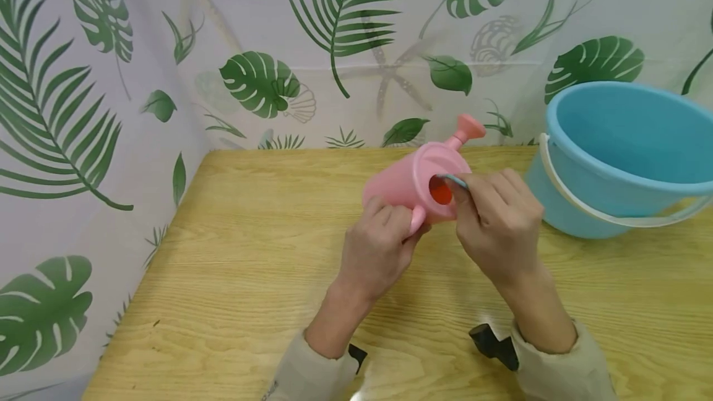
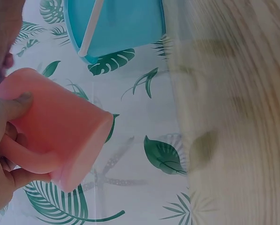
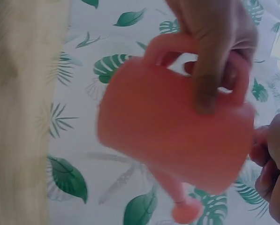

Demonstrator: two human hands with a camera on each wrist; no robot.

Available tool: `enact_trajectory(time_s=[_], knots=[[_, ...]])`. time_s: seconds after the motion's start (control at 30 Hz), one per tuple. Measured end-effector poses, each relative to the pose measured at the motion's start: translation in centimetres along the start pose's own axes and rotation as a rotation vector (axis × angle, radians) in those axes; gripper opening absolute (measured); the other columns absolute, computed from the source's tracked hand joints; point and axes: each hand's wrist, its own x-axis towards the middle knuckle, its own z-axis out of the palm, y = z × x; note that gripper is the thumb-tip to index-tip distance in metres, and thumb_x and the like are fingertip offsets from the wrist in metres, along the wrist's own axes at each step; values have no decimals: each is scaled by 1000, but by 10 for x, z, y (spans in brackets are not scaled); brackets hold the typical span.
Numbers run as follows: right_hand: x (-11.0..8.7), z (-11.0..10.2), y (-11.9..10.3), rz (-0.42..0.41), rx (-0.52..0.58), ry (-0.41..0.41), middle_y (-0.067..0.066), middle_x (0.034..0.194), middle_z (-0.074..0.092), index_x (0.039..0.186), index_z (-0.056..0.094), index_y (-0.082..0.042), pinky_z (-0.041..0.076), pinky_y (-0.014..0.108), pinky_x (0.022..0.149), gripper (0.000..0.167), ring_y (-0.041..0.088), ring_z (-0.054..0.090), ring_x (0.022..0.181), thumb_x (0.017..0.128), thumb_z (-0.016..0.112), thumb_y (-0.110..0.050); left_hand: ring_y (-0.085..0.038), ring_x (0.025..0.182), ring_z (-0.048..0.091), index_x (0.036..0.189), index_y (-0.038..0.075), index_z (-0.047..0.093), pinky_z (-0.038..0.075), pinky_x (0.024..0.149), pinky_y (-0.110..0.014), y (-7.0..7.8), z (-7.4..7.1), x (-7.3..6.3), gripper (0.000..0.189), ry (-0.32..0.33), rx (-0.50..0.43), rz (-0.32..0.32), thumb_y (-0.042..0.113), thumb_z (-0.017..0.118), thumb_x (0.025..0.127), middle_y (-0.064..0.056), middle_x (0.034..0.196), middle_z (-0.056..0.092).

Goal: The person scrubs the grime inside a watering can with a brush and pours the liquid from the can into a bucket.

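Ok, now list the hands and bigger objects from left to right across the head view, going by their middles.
Left hand → pink watering can → right hand → blue bucket.

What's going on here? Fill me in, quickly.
A person is working over a wooden table with both hands. The left grip holds a pink watering can by its handle, tilted so its round opening faces the person. The right grip pinches a thin blue piece at that opening; what it belongs to is hidden. Something orange shows inside the can. A blue bucket stands to the right, untouched.
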Motion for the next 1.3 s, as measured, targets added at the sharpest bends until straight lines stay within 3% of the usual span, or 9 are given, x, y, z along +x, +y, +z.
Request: enact_trajectory(time_s=[0.13, 0.27, 0.37, 0.53, 0.73, 0.87, 0.97, 1.07, 1.3], knots=[[0, 0, 2, 24, 19, -37, 14, 57, 55, 74, 66, 6, 35, 40, 52, 40, 30, 44, 51, 101, 60, -23, -16, 67, 49, 69, 10, 50, 39, 50, -18, 0, 0, 1, 37, 11, 9, 10, 24, 79, 86, 1, 60, 48], [1, 0, 0, 2, 10, 38, 15, 57, 54, 73, 67, 7, 34, 41, 52, 39, 33, 43, 52, 99, 63, -22, -15, 69, 50, 72, 10, 53, 41, 52, -18, 0, 0, 1, 33, 1, 3, -10, 22, 79, 86, 1, 61, 48], [4, -1, -1, -7, 2, 43, 16, 56, 52, 73, 66, 8, 34, 41, 52, 40, 33, 42, 52, 99, 63, -22, -15, 68, 49, 71, 10, 52, 40, 50, -18, -1, 0, 2, 34, 20, 24, 6, 23, 79, 86, 1, 61, 48], [8, -6, -3, 46, 29, -39, 12, 55, 51, 72, 65, 6, 31, 34, 53, 45, 27, 40, 51, 101, 59, -27, -15, 66, 49, 67, 11, 48, 37, 48, -18, -1, -1, 2, 40, 67, 32, 37, 25, 81, 85, 1, 60, 47], [12, -22, -5, 178, 89, -129, 5, 54, 40, 65, 61, 2, 23, 21, 56, 53, 13, 32, 54, 100, 58, -38, -15, 67, 49, 70, 10, 49, 40, 49, -18, -4, 2, -1, 38, 67, 21, 32, 25, 80, 85, 1, 62, 49], [9, -26, -3, 264, 132, -244, 3, 56, 41, 67, 61, 0, 23, 16, 56, 37, 7, 31, 56, 96, 64, -22, -15, 67, 49, 70, 10, 49, 41, 50, -18, -6, 5, -3, 37, 67, 32, 38, 24, 79, 86, 0, 62, 50], [4, -21, 1, 261, 109, -274, 3, 55, 38, 62, 54, -4, 22, 19, 54, 31, 9, 30, 54, 90, 65, -8, -16, 67, 49, 70, 9, 51, 41, 51, -18, -6, 5, -3, 36, 50, 34, 33, 24, 78, 87, 0, 62, 51], [0, -14, 4, 191, 44, -226, 4, 53, 36, 58, 46, -6, 24, 26, 51, 37, 16, 32, 51, 91, 64, -9, -15, 66, 48, 69, 10, 51, 40, 52, -17, -6, 6, -4, 36, 31, 38, 42, 25, 79, 86, 0, 61, 51], [2, -5, -1, 18, -34, 4, 15, 54, 49, 66, 59, 5, 33, 43, 49, 43, 34, 42, 50, 100, 59, -21, -15, 69, 49, 72, 10, 54, 40, 52, -17, -2, 5, -2, 32, -11, 26, 2, 23, 79, 87, 1, 61, 48]])
